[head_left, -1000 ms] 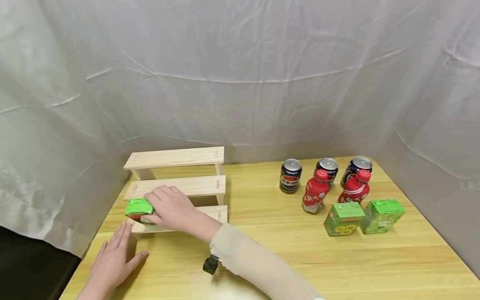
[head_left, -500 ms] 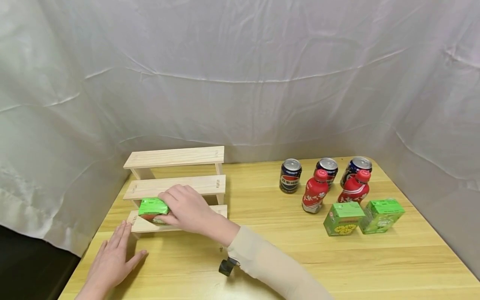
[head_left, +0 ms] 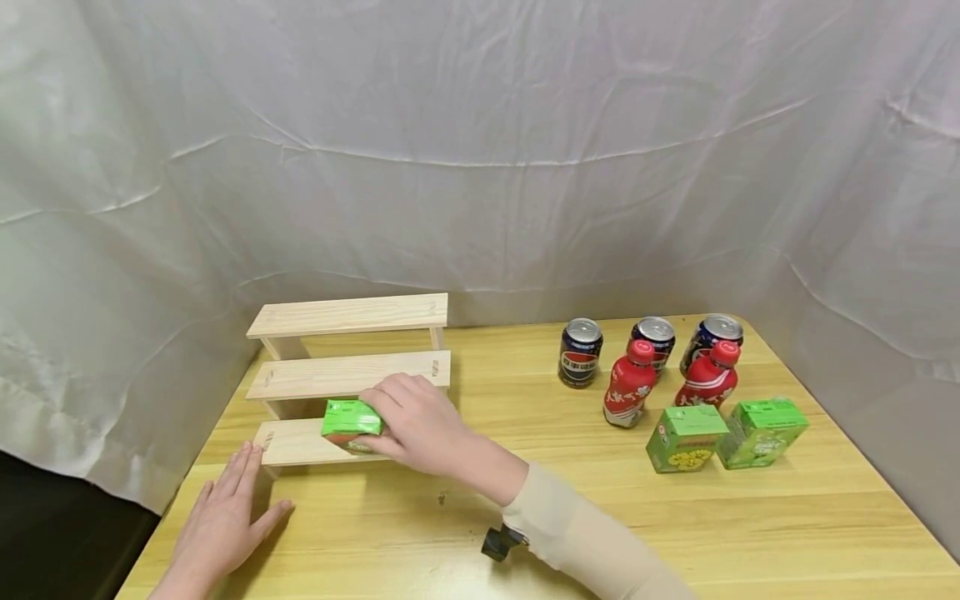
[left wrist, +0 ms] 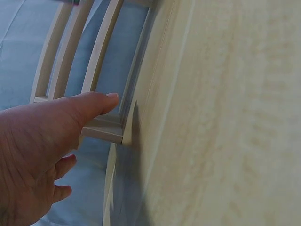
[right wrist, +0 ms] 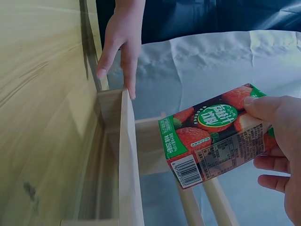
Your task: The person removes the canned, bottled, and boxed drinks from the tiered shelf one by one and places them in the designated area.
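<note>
My right hand (head_left: pixel 420 421) grips a strawberry juice box (right wrist: pixel 211 134) with a green top, thumb on one face and fingers on the other. The box is tilted and held above the lowest step of a three-step wooden rack (head_left: pixel 348 312), around the middle of that step. A gap shows between box and board in the right wrist view. My left hand (head_left: pixel 225 512) has its fingers straight, their tips at the left front corner of the lowest step. In the left wrist view, its thumb stretches across the rack's end.
On the right of the wooden table (head_left: pixel 525 492) stand several drinks: dark blue cola cans (head_left: pixel 581 353), red bottles (head_left: pixel 630 385) and two green juice boxes (head_left: pixel 687 438). A grey cloth (head_left: pixel 480 167) hangs behind the rack and along both sides.
My right hand has moved rightward along the lowest step with the juice box in its grip. The left hand stays in place, and so do the rack and the other drinks.
</note>
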Available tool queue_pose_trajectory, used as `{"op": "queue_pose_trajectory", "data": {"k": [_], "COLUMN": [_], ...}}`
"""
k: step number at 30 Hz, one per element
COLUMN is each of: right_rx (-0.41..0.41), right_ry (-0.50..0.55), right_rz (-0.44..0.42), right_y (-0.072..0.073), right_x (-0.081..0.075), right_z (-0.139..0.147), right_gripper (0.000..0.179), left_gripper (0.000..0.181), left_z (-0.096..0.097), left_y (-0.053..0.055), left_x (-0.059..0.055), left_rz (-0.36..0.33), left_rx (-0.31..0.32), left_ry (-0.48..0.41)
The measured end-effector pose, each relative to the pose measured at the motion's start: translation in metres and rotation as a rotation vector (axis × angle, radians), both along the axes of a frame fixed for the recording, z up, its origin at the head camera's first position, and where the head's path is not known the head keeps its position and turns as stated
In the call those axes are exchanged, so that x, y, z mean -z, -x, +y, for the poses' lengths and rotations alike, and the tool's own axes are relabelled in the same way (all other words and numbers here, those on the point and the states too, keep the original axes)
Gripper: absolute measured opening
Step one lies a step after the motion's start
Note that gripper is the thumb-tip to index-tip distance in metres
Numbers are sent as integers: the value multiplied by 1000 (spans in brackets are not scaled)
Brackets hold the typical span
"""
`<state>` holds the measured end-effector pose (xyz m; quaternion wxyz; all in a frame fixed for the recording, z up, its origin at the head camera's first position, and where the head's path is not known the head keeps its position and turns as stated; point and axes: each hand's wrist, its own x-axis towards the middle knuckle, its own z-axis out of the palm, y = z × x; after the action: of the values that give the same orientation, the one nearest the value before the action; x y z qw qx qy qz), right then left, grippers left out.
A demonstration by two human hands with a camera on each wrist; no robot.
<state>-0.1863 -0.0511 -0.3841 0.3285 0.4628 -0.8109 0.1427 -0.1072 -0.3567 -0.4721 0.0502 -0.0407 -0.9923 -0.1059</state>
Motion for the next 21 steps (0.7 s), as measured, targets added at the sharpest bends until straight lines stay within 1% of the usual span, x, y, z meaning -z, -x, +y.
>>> {"op": "queue_pose_trajectory", "data": {"k": [4, 12, 21], "right_rx": [-1, -4, 19], "right_ry": [13, 11, 24], "right_rz": [0, -15, -39], "right_y": [-2, -6, -10], "right_x": [2, 5, 7], "right_z": [15, 46, 86], "right_gripper": [48, 47, 51], "left_gripper": [98, 96, 96], "left_z": [-2, -3, -1], "left_y": [0, -1, 0], "left_x": [0, -1, -1], "left_rz": [1, -21, -12], "left_rx": [-2, -1, 6], "left_ry": [6, -8, -16]}}
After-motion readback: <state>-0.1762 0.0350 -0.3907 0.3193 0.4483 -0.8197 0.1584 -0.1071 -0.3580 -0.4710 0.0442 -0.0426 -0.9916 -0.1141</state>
